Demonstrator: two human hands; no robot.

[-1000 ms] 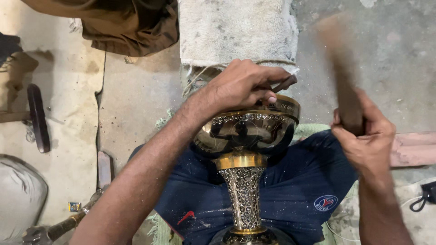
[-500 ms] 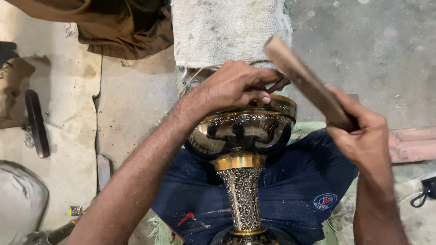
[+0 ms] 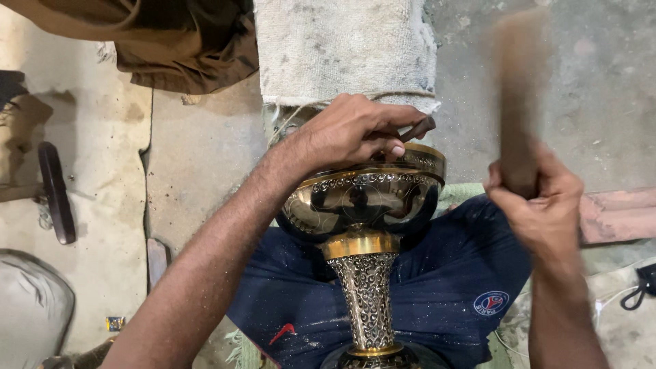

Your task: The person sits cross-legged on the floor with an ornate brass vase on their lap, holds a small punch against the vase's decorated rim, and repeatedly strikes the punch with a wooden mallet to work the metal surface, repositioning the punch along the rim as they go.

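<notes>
Left hand (image 3: 352, 133): closed on a small dark tool (image 3: 418, 129), pressed to the rim of the ornate metal vessel (image 3: 362, 198); placement unchanged from half a second ago. Vessel: dark bowl, gold bands, patterned stem, lying across the lap on blue shorts (image 3: 447, 273). Right hand (image 3: 536, 201): gripping a wooden mallet (image 3: 517, 102), now raised upright and blurred, previously tilted toward the bowl. Behind: grey cloth roll (image 3: 345, 48).

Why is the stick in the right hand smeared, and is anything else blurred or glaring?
Head view: the wooden stick in the right hand is motion-blurred; the left hand and metal vase are sharp; soft reflections on the vase's dark bowl, no harsh glare; even light, faint shadows on the floor.
</notes>
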